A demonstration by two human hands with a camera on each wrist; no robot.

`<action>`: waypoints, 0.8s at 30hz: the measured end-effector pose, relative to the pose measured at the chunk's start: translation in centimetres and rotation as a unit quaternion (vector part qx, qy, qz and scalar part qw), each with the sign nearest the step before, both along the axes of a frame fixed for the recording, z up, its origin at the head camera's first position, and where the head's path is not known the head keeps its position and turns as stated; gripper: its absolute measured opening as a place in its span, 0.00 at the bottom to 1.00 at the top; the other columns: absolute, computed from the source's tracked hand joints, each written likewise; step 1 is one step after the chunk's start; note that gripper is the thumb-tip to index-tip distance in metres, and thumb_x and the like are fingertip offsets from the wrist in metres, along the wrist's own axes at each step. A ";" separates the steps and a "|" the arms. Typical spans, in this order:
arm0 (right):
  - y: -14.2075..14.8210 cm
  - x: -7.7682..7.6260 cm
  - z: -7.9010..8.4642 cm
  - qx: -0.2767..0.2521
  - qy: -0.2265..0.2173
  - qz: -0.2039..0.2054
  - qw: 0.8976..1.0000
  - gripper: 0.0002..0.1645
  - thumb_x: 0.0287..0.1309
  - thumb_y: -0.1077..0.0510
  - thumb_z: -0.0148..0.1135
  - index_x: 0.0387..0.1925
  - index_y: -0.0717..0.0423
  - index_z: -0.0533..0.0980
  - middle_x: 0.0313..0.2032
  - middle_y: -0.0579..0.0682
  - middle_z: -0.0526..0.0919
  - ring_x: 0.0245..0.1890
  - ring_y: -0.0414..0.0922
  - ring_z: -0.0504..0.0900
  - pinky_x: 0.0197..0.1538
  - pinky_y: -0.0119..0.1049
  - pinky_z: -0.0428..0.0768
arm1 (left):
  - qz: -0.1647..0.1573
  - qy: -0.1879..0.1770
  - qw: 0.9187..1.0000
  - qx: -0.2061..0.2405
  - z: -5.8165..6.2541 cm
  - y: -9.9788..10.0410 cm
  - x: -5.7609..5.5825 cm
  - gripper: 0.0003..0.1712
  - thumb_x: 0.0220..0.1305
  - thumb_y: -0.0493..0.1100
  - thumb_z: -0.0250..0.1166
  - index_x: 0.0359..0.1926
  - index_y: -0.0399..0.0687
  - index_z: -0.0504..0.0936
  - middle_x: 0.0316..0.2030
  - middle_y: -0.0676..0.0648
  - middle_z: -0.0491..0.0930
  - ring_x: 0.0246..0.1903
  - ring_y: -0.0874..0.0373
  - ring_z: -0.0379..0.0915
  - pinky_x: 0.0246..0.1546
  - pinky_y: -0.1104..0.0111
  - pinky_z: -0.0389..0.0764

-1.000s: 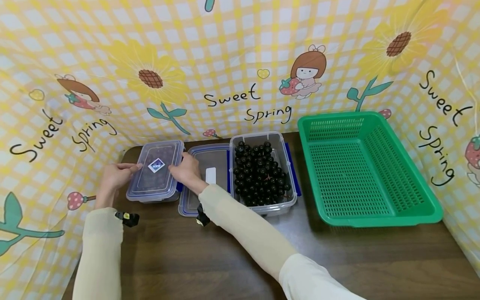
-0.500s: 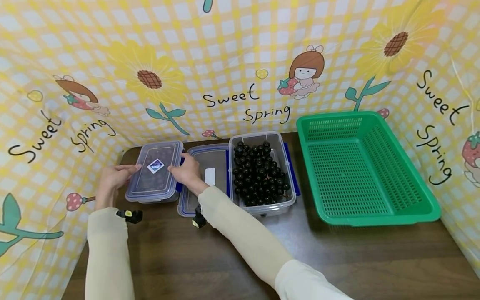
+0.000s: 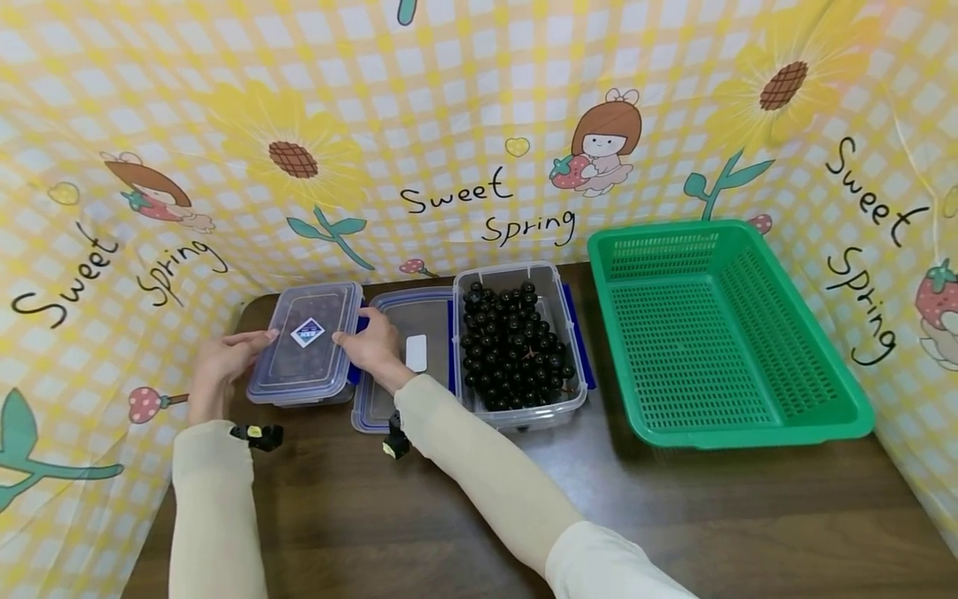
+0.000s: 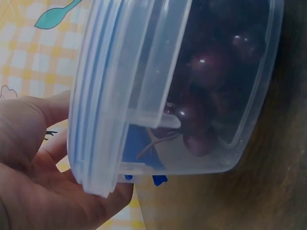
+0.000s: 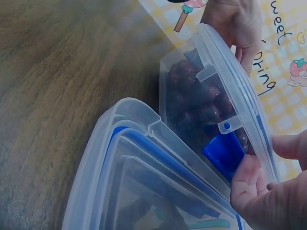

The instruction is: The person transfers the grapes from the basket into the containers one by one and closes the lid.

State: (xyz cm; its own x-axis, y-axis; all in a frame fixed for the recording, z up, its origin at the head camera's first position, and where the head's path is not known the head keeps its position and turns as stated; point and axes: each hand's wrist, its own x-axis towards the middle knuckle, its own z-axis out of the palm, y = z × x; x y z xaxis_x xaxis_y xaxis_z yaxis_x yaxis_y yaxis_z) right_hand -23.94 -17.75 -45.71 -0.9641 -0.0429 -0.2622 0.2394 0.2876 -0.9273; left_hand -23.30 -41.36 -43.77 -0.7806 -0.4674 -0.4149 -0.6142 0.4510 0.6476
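Observation:
A lidded clear plastic food container (image 3: 299,366) stands at the left of the table, dark round fruit showing through its walls. My left hand (image 3: 224,362) grips its left edge, thumb on the lid; in the left wrist view the fingers (image 4: 91,203) reach round the rim. At the right edge my right hand (image 3: 376,343) pinches the rim, with the thumb on the lid and the fingertips against a blue latch (image 5: 224,154) that hangs down in the right wrist view. Whether the left-side latch is fastened is hidden.
Right of it lies a loose blue-edged lid (image 3: 419,312) with a white label. A larger uncovered container (image 3: 550,414) of dark grapes (image 3: 516,349) stands beside that lid. Farther right is a green basket (image 3: 696,366). A patterned cloth (image 3: 464,100) walls the table's back and sides.
Both hands keep their places on the food container. My left forearm has shifted slightly to the right, and the whole head view has drifted a little.

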 end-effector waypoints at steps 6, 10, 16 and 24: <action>-0.1 0.1 0.0 0.011 0.010 0.004 1.000 0.36 0.63 0.46 0.75 0.70 0.46 0.75 0.62 0.53 0.84 0.53 0.47 0.85 0.57 0.41 0.85 | 0.011 0.002 1.000 0.007 0.0 -0.4 0.1 0.46 0.63 0.72 0.68 0.74 0.53 0.75 0.69 0.51 0.76 0.48 0.68 0.76 0.52 0.70 0.76; 0.0 0.2 -0.1 0.026 0.011 -0.001 1.000 0.35 0.62 0.45 0.76 0.68 0.48 0.76 0.62 0.52 0.84 0.57 0.47 0.84 0.59 0.41 0.84 | -0.003 0.022 0.999 0.039 -0.4 -1.0 0.3 0.46 0.62 0.71 0.70 0.74 0.53 0.75 0.40 0.67 0.84 0.39 0.74 0.77 0.47 0.72 0.80; 0.0 0.3 -0.1 0.040 0.013 -0.003 0.999 0.36 0.60 0.42 0.77 0.63 0.56 0.77 0.57 0.53 0.84 0.57 0.48 0.82 0.60 0.40 0.83 | -0.029 0.051 0.991 0.117 -0.8 -2.0 0.6 0.36 0.66 0.63 0.71 0.69 0.54 0.77 0.26 0.71 0.86 0.32 0.74 0.83 0.37 0.76 0.84; 0.5 0.4 0.0 0.018 -0.014 -0.010 1.000 0.32 0.59 0.41 0.77 0.54 0.57 0.78 0.47 0.52 0.86 0.44 0.45 0.84 0.50 0.40 0.86 | 0.010 0.019 0.977 0.211 -0.9 -1.7 0.7 0.22 0.64 0.63 0.73 0.53 0.62 0.87 0.25 0.63 0.87 0.28 0.67 0.83 0.32 0.69 0.86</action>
